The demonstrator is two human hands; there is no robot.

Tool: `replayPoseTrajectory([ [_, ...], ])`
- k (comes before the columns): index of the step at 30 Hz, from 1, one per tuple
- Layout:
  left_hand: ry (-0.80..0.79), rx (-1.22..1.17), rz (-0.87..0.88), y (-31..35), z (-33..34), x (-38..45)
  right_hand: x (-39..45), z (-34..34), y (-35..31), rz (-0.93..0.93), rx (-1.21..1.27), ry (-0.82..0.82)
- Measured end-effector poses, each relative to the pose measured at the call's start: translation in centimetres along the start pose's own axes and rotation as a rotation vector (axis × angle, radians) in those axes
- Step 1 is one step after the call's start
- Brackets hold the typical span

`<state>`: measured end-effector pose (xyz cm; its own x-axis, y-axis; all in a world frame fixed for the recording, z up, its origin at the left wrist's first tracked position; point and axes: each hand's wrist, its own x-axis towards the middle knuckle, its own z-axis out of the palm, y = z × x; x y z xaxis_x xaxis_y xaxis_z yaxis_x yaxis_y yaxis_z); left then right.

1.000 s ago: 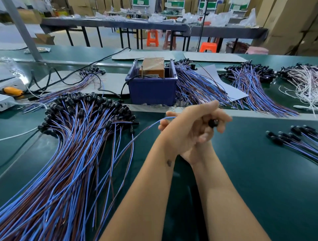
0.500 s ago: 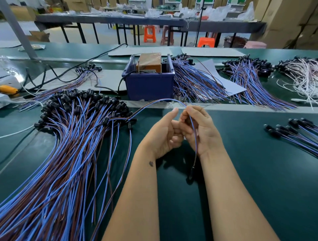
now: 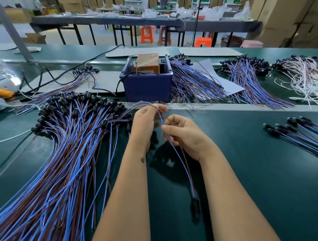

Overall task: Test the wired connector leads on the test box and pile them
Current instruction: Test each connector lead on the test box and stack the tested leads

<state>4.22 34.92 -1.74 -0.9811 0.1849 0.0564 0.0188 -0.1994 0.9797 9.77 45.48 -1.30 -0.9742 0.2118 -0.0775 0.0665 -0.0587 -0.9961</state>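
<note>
Pinching one thin blue-and-brown wired lead point(image 3: 173, 151) with left hand point(image 3: 146, 122) and right hand point(image 3: 185, 134). Bare ends seemingly nearest the orange test box point(image 3: 147, 62); black connector point(image 3: 195, 205) hung toward the body.

Orange stools point(image 3: 146, 36) under dark tables point(image 3: 103, 20); stacked cartons point(image 3: 284, 20)

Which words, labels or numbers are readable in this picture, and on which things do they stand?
None can be read.
Label on the brown box in the blue bin: too small and blurred.
Green signs at the far wall: blurred.
</note>
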Motion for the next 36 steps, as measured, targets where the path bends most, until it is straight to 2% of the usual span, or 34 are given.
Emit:
replayPoseTrajectory([
  [3, -0.156, -0.002, -0.039, -0.2, 0.8, -0.6, -0.4, 0.3, -0.3, -0.036, -0.037, 0.081],
  [5, -0.170, -0.058, -0.048, -0.4, 1.0, -0.9, -0.7, 0.6, -0.7, -0.067, -0.056, 0.126],
  [6, -0.146, -0.025, -0.024, -0.5, 1.1, -0.9, -0.7, 0.7, -0.8, -0.087, -0.060, 0.151],
  [10, 0.029, 0.349, 0.138, -1.4, 1.2, -0.9, -0.6, 0.9, -0.6, -0.143, -0.119, 0.206],
  [13, 0.153, 0.383, 0.157, -1.4, 1.5, -1.0, -0.3, 1.0, -0.4, -0.164, -0.151, 0.255],
  [17, 0.277, 0.269, 0.140, -1.2, 0.7, -0.7, 0.3, 0.9, 0.4, -0.173, -0.160, 0.306],
  [20, 0.298, 0.228, 0.075, -1.1, 0.1, -0.4, 0.6, 1.1, 0.9, -0.208, -0.219, 0.332],
  [25, 0.221, 0.273, -0.004, -0.7, -0.5, -0.5, 1.1, 0.7, 1.1, -0.276, -0.241, 0.411],
  [27, 0.212, 0.307, 0.011, -0.7, -1.1, -0.5, 1.3, 0.6, 1.1, -0.315, -0.222, 0.413],
  [31, 0.289, 0.383, 0.071, -0.9, -1.9, -0.2, 1.7, 1.0, 1.2, -0.359, -0.230, 0.412],
  [36, 0.356, 0.502, 0.148, -1.2, -1.8, -0.4, 2.7, 1.9, 1.1, -0.313, -0.225, 0.439],
])
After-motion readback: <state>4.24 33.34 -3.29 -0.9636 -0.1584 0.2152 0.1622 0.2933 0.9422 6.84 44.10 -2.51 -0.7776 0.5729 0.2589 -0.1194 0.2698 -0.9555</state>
